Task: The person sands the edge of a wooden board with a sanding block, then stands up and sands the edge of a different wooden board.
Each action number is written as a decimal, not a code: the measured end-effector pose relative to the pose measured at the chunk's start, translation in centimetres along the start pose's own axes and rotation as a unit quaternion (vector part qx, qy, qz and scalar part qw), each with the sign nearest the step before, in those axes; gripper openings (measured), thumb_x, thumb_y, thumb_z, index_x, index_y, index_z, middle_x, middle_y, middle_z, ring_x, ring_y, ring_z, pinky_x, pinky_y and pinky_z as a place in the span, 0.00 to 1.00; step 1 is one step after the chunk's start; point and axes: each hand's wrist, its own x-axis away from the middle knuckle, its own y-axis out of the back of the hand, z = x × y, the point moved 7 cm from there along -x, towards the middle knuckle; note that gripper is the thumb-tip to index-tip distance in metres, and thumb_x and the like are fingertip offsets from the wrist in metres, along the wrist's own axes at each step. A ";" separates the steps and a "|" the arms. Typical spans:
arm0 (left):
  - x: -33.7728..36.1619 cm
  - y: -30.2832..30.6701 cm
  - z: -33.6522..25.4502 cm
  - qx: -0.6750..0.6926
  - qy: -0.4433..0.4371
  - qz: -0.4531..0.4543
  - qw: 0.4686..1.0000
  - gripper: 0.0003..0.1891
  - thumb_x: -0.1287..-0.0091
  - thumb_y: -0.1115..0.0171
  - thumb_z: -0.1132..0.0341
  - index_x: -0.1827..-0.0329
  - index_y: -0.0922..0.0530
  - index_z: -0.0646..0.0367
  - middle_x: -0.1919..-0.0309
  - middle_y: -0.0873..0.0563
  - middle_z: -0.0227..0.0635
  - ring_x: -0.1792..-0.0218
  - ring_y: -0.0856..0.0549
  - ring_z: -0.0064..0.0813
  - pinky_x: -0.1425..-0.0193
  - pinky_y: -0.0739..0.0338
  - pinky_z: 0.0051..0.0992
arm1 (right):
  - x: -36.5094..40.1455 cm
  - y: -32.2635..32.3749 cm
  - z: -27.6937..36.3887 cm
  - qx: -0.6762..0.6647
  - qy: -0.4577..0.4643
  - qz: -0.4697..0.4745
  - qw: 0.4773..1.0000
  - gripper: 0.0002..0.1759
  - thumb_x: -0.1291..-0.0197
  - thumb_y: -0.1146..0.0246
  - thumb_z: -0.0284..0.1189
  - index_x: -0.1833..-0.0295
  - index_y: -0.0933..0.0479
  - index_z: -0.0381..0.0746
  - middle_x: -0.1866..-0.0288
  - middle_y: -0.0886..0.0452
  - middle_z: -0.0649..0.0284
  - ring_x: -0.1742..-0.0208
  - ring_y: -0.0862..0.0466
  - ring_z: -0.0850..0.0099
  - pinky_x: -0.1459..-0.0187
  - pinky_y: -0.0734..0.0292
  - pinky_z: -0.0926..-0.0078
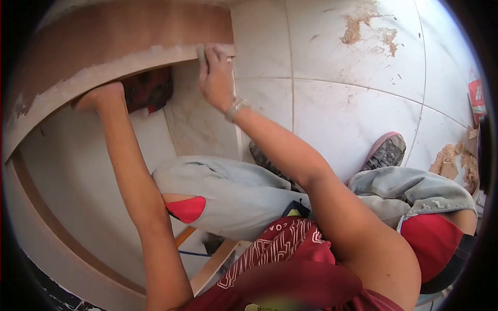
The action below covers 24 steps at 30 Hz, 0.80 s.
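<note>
A brown curved wooden panel (129,31) with a pale, whitish edge strip (150,56) spans the upper left. My right hand (215,78) is at the strip's right end, its fingers wrapped round a small greyish piece (202,54) that touches the edge. A band circles that wrist. Lower left of it, my left hand (101,97) reaches under the curved edge, and its fingers are mostly hidden behind the panel. Just right of the left hand, a dark and red object (149,89) sits in the shade below the panel.
White floor tiles (332,109) carry brown dust patches (353,28). My knees in torn jeans (223,181) and two shoes, one (386,150) at right, are below. Debris (451,160) and a red-white packet (476,96) lie far right. A wooden bar (215,267) stands below my leg.
</note>
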 end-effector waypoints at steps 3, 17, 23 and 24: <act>-2.9 1.9 0.8 0.025 -0.013 0.018 0.999 0.34 0.25 0.69 0.40 0.31 0.24 0.49 0.30 0.22 0.37 0.31 0.23 0.45 0.26 0.29 0.56 | -2.1 -2.9 -8.4 -0.072 -0.117 0.015 0.990 0.20 0.31 0.40 0.28 0.35 0.24 0.34 0.35 0.24 0.40 0.39 0.24 0.42 0.36 0.27 0.48; 0.6 0.0 -0.3 0.024 -0.001 -0.028 0.999 0.32 0.24 0.68 0.42 0.30 0.24 0.48 0.30 0.22 0.37 0.29 0.24 0.44 0.25 0.29 0.57 | -1.2 -0.7 -4.4 -0.038 -0.006 0.024 0.999 0.18 0.28 0.42 0.26 0.36 0.24 0.32 0.38 0.21 0.42 0.38 0.22 0.41 0.38 0.27 0.49; -1.1 1.1 0.2 0.045 -0.003 -0.023 0.999 0.33 0.25 0.67 0.39 0.31 0.24 0.47 0.32 0.22 0.37 0.31 0.22 0.42 0.26 0.29 0.57 | -1.3 -2.2 -7.7 -0.031 -0.070 0.050 0.996 0.21 0.29 0.42 0.26 0.34 0.25 0.34 0.34 0.22 0.43 0.36 0.23 0.43 0.36 0.29 0.48; -1.2 1.1 0.3 0.040 0.000 -0.013 0.999 0.33 0.25 0.67 0.39 0.32 0.24 0.47 0.32 0.22 0.36 0.32 0.22 0.42 0.26 0.29 0.57 | -1.6 -2.0 -7.0 -0.034 -0.080 0.090 0.992 0.21 0.29 0.43 0.26 0.32 0.25 0.35 0.32 0.24 0.44 0.34 0.23 0.45 0.35 0.29 0.48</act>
